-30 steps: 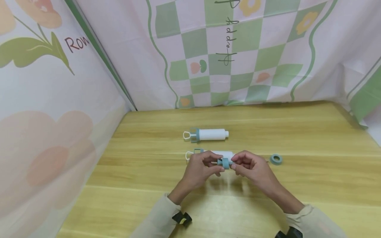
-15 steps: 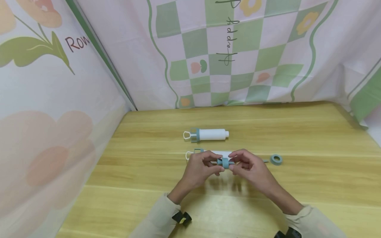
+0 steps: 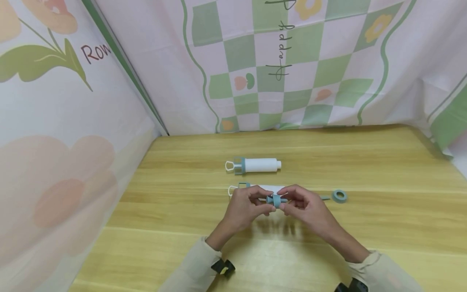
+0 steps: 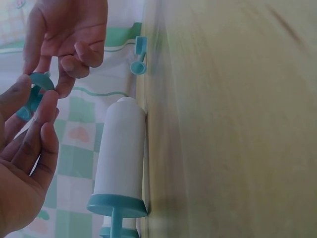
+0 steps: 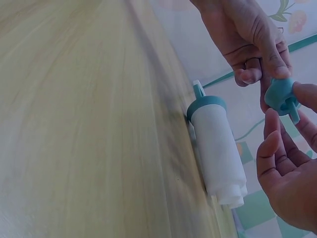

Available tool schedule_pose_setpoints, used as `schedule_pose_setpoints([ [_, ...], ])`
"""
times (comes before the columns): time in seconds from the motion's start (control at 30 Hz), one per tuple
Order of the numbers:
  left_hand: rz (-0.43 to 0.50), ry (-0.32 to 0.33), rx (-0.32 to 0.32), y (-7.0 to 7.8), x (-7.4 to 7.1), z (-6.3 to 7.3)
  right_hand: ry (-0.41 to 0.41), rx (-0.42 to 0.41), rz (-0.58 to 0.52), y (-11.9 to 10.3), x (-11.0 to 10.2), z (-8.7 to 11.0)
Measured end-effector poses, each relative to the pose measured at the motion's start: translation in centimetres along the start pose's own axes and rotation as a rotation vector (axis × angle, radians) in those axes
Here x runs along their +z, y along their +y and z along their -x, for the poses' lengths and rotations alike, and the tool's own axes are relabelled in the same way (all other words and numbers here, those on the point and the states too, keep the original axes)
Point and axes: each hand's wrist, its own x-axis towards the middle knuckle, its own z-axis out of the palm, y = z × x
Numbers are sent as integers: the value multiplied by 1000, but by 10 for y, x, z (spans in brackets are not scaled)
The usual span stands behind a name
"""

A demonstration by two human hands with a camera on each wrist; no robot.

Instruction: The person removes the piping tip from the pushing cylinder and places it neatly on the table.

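Observation:
Both hands meet over the table's middle on a small blue-green plastic ring-and-tube piece (image 3: 276, 200). My left hand (image 3: 245, 206) pinches its flared left end between thumb and fingertips. From the other side, thumb and index finger of my right hand (image 3: 307, 207) pinch it at the ring, and a thin stem pokes out toward that palm. The right wrist view shows the ring (image 5: 281, 93) as a rounded cap with a slim stem through it. Right behind the hands lies a white syringe-like tube (image 3: 268, 188), partly hidden by them.
A second white syringe-like tube (image 3: 260, 165) with a blue-green collar and white loop handle lies farther back. To the right, a similar blue-green ring piece (image 3: 339, 196) rests on the wooden table (image 3: 394, 227). Patterned curtains (image 3: 240, 109) hang at the back and left.
My right fingers have shifted slightly left, from the stem onto the ring of the piece. The left hand has stayed in place.

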Motion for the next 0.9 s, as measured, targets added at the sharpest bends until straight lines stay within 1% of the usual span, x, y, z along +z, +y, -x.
schedule_pose_setpoints([
  [0.23,-5,10,10,1,-1,0,10,-21,11,0,0,-1],
  [0.37,-24,27,30,0,-1,-1,12,-33,11,0,0,-1],
  [0.6,-42,52,122,-2,-1,-2,16,-44,7,1,0,0],
  [0.67,-45,57,137,-3,-1,-2,18,-44,6,1,1,1],
  [0.8,-59,69,140,-5,0,-2,24,-46,-3,1,1,1],
  [0.9,-49,76,132,-5,1,-2,28,-52,-3,2,0,1],
])
